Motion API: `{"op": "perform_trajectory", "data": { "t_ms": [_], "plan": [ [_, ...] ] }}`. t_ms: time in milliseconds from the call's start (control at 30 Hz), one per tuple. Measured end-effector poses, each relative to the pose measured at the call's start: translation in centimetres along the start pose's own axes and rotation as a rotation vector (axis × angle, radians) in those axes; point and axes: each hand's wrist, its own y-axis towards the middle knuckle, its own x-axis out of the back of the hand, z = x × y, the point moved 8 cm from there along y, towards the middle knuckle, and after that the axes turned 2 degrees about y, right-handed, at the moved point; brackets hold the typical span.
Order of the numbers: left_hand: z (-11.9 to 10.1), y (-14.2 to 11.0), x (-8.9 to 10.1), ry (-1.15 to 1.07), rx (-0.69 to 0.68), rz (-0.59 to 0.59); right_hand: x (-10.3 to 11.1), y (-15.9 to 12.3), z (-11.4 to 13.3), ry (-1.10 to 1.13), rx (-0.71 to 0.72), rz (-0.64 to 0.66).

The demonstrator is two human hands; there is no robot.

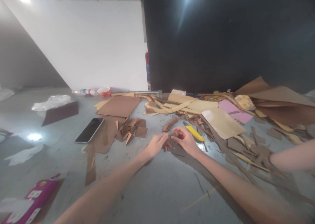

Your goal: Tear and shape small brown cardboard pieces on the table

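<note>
L hand (pixel 158 144) & R hand (pixel 184 140) part-curled, grip contents blurred, can't tell, ridged brown pc. (pixel 170 123) just beyond, slanting away R

Readable text, brands, numbers: none.

Marks noted, wording illegible:
- Magenta case (pixel 41 194), at eight o'clock, by the near edge of view. Bears a round green badge (pixel 43 183) and white patches (pixel 34 194); any lettering too blurred to read.
- Red-and-white bowl (pixel 104 92), between nine and ten o'clock. Printed outer side; print too small to read.
- Bottle (pixel 89 92), just beside the bowl, on its nine o'clock side. Lying down, coloured band around it; wording, if any, not legible.
- Yellow patterned packet (pixel 244 102), at three o'clock. Pattern blurred; no character can be made out.
</note>
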Motion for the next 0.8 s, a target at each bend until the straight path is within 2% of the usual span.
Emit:
{"op": "perform_trajectory", "data": {
  "t_ms": [133, 333, 800],
  "plan": [
    [-0.7, -0.2, 0.1, 0.14, -0.038, -0.052, -0.1, -0.1, -0.2, -0.008, -0.016, 0.014],
    [-1.1, -0.2, 0.1, 0.209, -0.041, -0.064, 0.1, -0.3, -0.4, -0.034, -0.037, -0.004],
    [-0.2, -0.1, 0.1, 0.212, -0.041, -0.063, 0.0, -0.5, 0.0, -0.025, -0.059, -0.018]
  ]
}}
